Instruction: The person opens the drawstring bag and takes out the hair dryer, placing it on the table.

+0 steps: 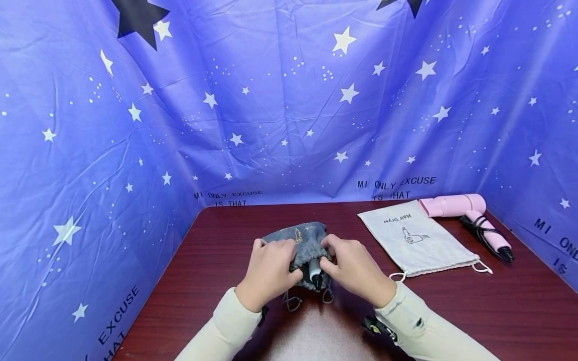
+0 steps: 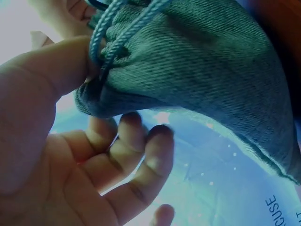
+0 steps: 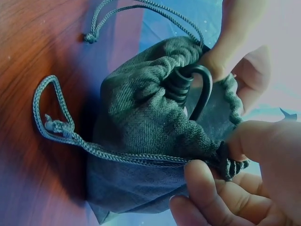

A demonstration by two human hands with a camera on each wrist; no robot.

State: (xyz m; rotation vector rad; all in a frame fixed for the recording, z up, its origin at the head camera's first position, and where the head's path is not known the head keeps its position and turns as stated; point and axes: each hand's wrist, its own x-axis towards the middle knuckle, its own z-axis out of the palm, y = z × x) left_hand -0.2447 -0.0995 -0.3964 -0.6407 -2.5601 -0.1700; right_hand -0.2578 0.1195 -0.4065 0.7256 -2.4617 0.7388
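A grey drawstring pouch (image 1: 311, 235) with a small yellow print sits on the table between both hands. Out of its gathered mouth, on the near side, pokes a pale handle end (image 1: 315, 268); its black cord (image 3: 205, 87) bends in a loop at the opening. What else the pouch holds is hidden. My left hand (image 1: 270, 271) pinches the left edge of the mouth between thumb and index finger, its other fingers curved beneath. On the opposite edge, my right hand (image 1: 354, 266) pinches the gathered fabric. Drawstring loops (image 3: 54, 113) hang loose on either side.
To the right, a white drawstring bag (image 1: 420, 248) printed "Hair Dryer" lies flat on the dark red table (image 1: 217, 235). A pink hair dryer (image 1: 456, 204) with a black cord wound round its handle lies beyond it. Blue star-printed curtains (image 1: 280, 100) surround the table.
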